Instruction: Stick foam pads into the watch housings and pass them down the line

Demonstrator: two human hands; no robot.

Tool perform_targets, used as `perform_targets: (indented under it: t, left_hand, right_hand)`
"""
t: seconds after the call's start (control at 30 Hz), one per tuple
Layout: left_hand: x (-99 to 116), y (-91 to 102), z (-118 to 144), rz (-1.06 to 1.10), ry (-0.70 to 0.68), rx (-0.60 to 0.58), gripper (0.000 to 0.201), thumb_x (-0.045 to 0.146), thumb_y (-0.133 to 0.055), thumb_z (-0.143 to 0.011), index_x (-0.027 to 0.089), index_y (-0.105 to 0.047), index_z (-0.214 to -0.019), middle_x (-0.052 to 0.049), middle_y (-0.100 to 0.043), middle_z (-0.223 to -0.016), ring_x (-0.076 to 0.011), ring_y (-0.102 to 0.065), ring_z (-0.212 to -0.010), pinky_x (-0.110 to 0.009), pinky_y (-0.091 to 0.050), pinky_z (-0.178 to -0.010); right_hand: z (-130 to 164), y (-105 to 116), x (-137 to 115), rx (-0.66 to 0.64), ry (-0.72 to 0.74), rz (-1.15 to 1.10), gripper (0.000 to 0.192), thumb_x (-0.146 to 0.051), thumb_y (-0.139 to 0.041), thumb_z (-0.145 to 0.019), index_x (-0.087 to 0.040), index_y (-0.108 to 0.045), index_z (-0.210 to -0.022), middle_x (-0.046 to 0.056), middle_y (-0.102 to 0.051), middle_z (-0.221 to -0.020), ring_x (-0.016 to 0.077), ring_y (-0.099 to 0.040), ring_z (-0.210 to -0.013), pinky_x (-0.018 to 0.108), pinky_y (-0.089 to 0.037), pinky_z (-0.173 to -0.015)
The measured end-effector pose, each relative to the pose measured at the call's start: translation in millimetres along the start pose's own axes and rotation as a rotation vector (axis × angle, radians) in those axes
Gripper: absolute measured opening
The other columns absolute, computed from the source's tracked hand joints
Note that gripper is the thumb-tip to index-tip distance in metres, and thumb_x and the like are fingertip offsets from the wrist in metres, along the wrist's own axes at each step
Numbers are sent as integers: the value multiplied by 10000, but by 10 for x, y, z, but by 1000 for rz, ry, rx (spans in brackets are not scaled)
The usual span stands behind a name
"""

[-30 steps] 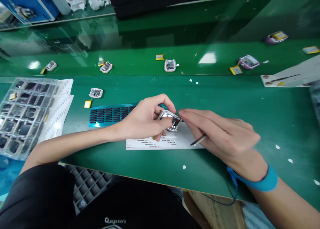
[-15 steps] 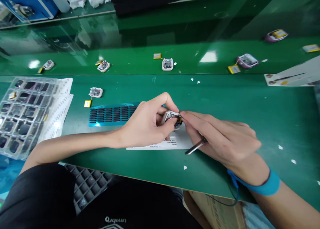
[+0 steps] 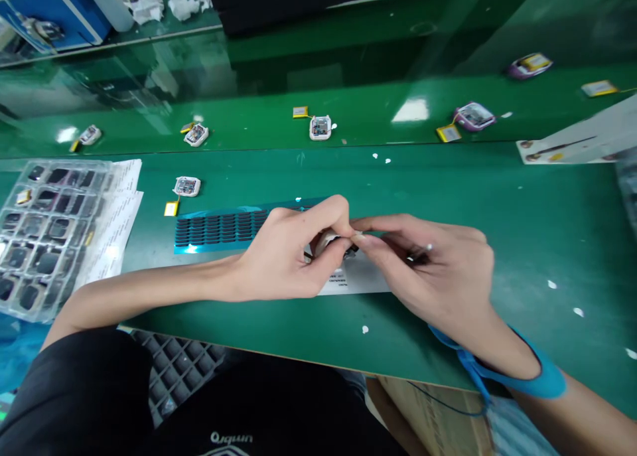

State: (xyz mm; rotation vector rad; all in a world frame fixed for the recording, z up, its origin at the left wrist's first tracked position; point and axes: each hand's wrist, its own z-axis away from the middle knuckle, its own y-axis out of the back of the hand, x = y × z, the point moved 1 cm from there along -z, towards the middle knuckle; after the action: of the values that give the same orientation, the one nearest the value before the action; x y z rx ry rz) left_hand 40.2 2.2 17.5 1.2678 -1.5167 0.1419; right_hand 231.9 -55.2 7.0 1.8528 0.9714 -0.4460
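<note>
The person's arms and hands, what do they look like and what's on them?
Both the left hand and right hand are bare, without gloves. A black short sleeve covers the upper left arm. The right wrist wears a wide blue band with a blue cord.

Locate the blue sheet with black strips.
In the head view, the blue sheet lies left of centre on the green table, partly hidden by the left hand.

Brightly lit, white glare on green bench (image 3: pixel 383 125), wide-angle stretch at edges
</note>
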Motion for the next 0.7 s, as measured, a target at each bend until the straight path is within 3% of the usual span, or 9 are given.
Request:
perform_targets:
  t: [0.1, 0.2, 0.3, 0.4, 0.47, 0.53, 0.63, 0.7]
  left_hand:
    - [1, 16, -4, -1, 43, -64, 51, 171, -602, -972, 195, -556, -977, 55, -641, -723, -64, -600, -571, -175, -433, -516]
    - [16, 103, -43, -14, 47, -177, 80, 215, -625, -990, 208, -549, -1013, 47, -669, -757, -82, -633, -602, -199, -445, -546]
    - [73, 240, -112, -63, 51, -348, 73, 239, -617, -1018, 209, -553, -1036, 51, -703, -767, -88, -639, -621, -212, -437, -579]
    - [137, 323, -155, -194, 23, -545, 71, 254, -569, -1056, 200, -611, -1037, 56, -696, -715, -93, -588, -555, -235, -379, -552]
    - [154, 316, -152, -311, 7, -652, 124, 259, -547, -1067, 190, -641, -1025, 46, -671, -675, -106, -562, -519, -261, -338, -526]
    - [151, 269, -131, -443, 12, -742, 150, 271, -544, -1068, 179, -645, -1006, 28, -663, -663, -125, -562, -509, -286, -297, -504]
    - [153, 182, -93, -605, 13, -871, 107, 227, -547, -1050, 179, -626, -996, 2, -686, -687, -149, -576, -506, -321, -222, -480]
    - [174, 144, -75, -673, -12, -931, 63, 145, -556, -1008, 183, -604, -1022, -7, -712, -732, -168, -603, -530, -337, -188, -476]
  right_hand:
    - [26, -28, 38, -25, -136, -119, 63, -328, -712, -1011, -281, -752, -999, -44, -751, -700, 124, -616, -490, 276, -422, -439]
    - [19, -28, 47, -9, -179, -197, 105, -364, -731, -992, -265, -737, -959, -29, -783, -790, 105, -567, -466, 279, -402, -432]
    - [-48, -3, 76, -80, -172, -239, 314, -456, -647, -1038, -251, -726, -814, -27, -713, -661, 103, -483, -431, 300, -356, -435]
    - [-116, 39, 156, -101, -214, -359, 551, -587, -463, -1094, -262, -727, -735, 23, -746, -740, 157, -581, -550, 348, -432, -526]
    - [-138, 69, 216, -73, -225, -321, 619, -677, -419, -1075, -282, -727, -713, 43, -765, -794, 198, -633, -658, 390, -490, -627]
    - [-143, 89, 264, -107, -262, -236, 666, -748, -385, -1051, -300, -725, -695, 34, -724, -692, 208, -641, -660, 399, -492, -655]
    - [-141, 100, 304, -189, -353, -203, 754, -813, -302, -1029, -302, -717, -660, 17, -655, -573, 175, -616, -557, 379, -454, -587]
    - [-147, 99, 314, -176, -381, -189, 782, -838, -304, -1012, -293, -691, -606, 17, -622, -534, 156, -584, -508, 366, -430, -544]
